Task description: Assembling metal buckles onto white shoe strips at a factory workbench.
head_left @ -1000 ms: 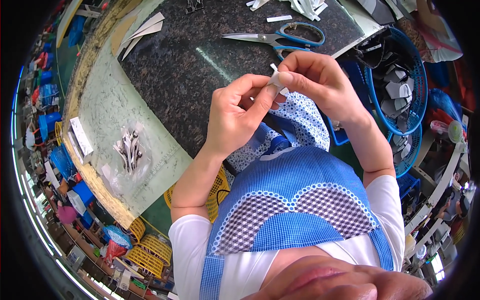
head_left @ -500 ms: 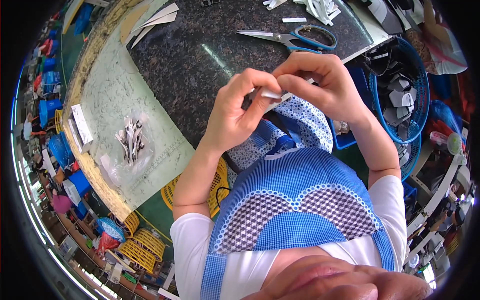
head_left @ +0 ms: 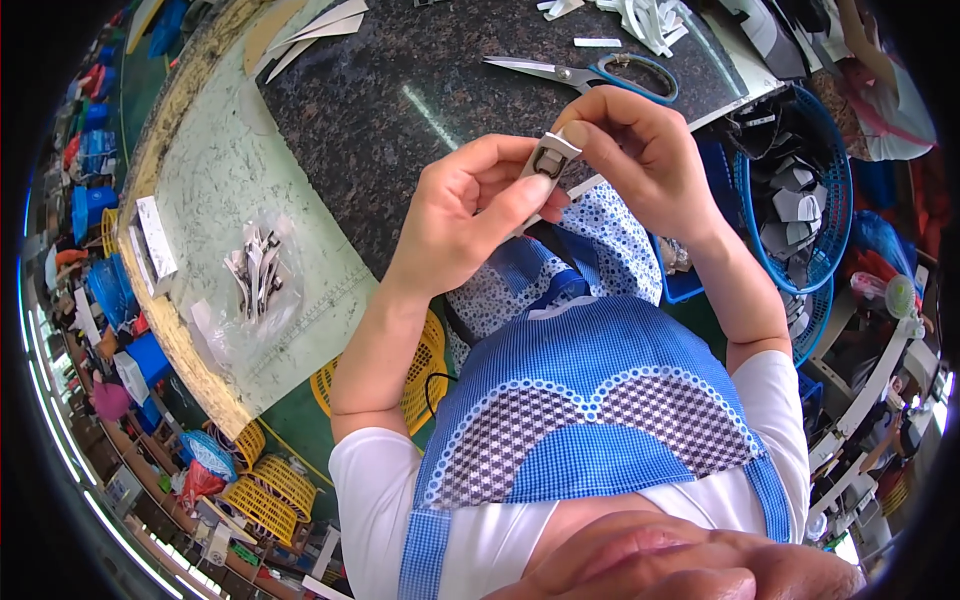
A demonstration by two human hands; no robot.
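A pale strap with a dark metal buckle (head_left: 549,161) on it is held up over the near edge of the dark stone slab. My left hand (head_left: 455,212) grips it, thumb lying along the strap just below the buckle. At the strap's upper end, my right hand (head_left: 650,165) pinches with thumb and forefinger. The fingertips of both hands nearly meet there. Beyond my hands, blue-handled scissors (head_left: 570,73) rest on the slab, their blades pointing left. A clear plastic bag (head_left: 285,290) on the left holds several more strips with dark metal parts.
White strips (head_left: 645,22) are heaped at the slab's far right, with a single strip (head_left: 597,43) beside them. Larger pale pieces (head_left: 325,28) lie far left. A blue basket (head_left: 845,215) of grey and black scraps stands right; yellow baskets (head_left: 270,500) are lower left.
My left hand has turned and straightened its thumb, so the strap's buckle now faces up into view. My right hand has shifted slightly upward at the strap's end.
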